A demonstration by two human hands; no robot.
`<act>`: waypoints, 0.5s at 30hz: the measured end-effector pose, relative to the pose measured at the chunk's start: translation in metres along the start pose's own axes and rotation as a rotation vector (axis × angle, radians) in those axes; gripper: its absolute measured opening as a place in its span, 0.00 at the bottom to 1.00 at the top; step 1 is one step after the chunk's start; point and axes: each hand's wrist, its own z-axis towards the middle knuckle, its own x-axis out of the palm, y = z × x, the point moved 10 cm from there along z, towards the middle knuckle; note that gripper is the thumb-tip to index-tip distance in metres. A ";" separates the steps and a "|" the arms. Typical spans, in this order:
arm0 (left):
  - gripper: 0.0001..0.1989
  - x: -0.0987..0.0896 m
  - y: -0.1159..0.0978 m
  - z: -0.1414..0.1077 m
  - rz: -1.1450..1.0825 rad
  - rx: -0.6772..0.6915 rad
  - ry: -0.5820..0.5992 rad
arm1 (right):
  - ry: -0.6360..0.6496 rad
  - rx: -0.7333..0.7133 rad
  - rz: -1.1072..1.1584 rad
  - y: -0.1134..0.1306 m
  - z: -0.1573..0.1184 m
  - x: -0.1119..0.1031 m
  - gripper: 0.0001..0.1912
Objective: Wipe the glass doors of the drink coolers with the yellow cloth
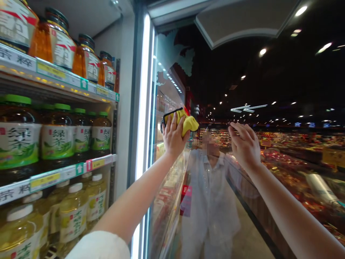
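My left hand [174, 138] presses a yellow cloth [191, 124] with dark edging against the glass door [172, 180]. Its fingers spread over the cloth, which bunches out to the right of them. On the right, my right hand [245, 145] is raised at about the same height, its fingers loosely bent and pointing up and left. Nothing shows in it; whether its fingertips touch the glass I cannot tell. A person's reflection in pale clothes [208, 194] lies in the glass between my arms.
Left of the door, a lit cooler holds amber bottles [60, 46], green-capped tea bottles [58, 138] and white-capped bottles [74, 212] on shelves. A bright light strip [142, 108] runs down the door's side. Blurred store displays [296, 172] fill the right.
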 end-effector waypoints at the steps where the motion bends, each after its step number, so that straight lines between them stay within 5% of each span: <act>1: 0.31 0.003 -0.005 -0.013 -0.004 0.052 0.016 | 0.002 -0.013 0.008 0.005 -0.001 0.002 0.19; 4: 0.32 0.011 -0.027 -0.034 -0.015 0.251 0.078 | 0.010 -0.031 0.024 0.017 -0.001 0.010 0.20; 6: 0.32 0.011 -0.024 -0.021 -0.015 0.279 0.075 | 0.012 -0.024 0.027 0.022 0.001 0.015 0.21; 11: 0.30 -0.009 0.035 0.030 0.000 0.022 -0.036 | 0.011 -0.008 0.010 0.028 0.000 0.017 0.21; 15: 0.29 -0.010 0.048 -0.005 0.002 -0.044 -0.042 | 0.015 -0.045 -0.036 0.040 -0.007 0.018 0.19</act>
